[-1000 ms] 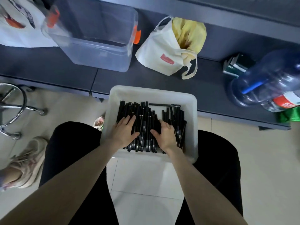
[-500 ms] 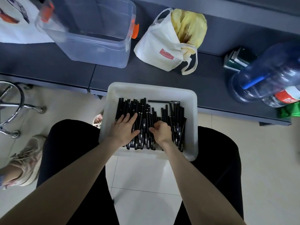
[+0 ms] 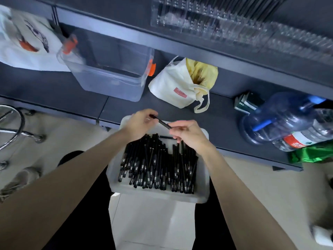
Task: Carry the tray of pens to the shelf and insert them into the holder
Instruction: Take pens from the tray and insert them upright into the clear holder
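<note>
A white tray rests on my lap, filled with several black pens lying side by side. Above its far edge I hold one black pen between both hands. My left hand pinches the pen's left end and my right hand pinches its right end. A clear plastic pen holder with rows of slots stands on the upper dark shelf, blurred by motion.
On the lower dark shelf stand a clear storage bin with orange latches, a white tote bag with yellow contents, a big blue water jug, small boxes and a printed bag. A chrome stool base stands left.
Both hands have lifted off the pile of pens and now hold a single pen above the tray. The head has tilted up, bringing the upper shelf and clear holder into view.
</note>
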`<state>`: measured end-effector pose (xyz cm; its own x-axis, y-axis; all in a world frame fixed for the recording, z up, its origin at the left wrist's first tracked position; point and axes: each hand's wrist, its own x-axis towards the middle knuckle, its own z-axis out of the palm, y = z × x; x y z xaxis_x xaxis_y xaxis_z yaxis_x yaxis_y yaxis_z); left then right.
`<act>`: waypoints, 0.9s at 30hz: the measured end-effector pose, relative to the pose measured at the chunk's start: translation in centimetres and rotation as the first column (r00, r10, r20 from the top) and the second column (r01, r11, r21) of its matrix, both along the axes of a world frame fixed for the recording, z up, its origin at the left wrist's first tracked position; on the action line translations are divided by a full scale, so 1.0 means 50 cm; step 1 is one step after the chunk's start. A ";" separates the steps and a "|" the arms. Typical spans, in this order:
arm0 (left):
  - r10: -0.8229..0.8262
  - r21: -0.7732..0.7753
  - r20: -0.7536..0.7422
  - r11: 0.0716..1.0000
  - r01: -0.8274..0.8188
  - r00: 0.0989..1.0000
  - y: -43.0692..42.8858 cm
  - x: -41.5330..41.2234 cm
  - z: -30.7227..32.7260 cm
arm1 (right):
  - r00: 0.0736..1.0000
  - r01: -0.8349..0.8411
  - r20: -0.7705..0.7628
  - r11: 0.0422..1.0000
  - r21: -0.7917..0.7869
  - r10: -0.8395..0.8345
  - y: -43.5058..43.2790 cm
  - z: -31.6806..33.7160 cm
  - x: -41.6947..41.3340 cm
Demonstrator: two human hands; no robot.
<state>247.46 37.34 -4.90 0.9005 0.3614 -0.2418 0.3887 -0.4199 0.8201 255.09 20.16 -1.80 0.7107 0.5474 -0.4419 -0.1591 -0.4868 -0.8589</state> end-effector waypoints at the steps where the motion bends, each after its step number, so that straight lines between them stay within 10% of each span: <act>1: 0.007 -0.072 0.046 0.997 -0.004 0.999 0.009 0.011 0.020 | 0.999 0.025 0.031 0.998 0.055 -0.027 0.003 0.029 0.014; 14: 0.187 -0.351 0.492 0.936 -0.002 0.850 0.059 0.138 0.224 | 0.805 0.315 0.250 0.744 0.589 -0.538 0.131 0.322 0.138; 27: 0.188 0.141 0.504 0.945 -0.295 0.843 0.160 0.243 0.298 | 0.456 0.139 0.704 0.825 0.548 -0.544 0.238 0.454 0.226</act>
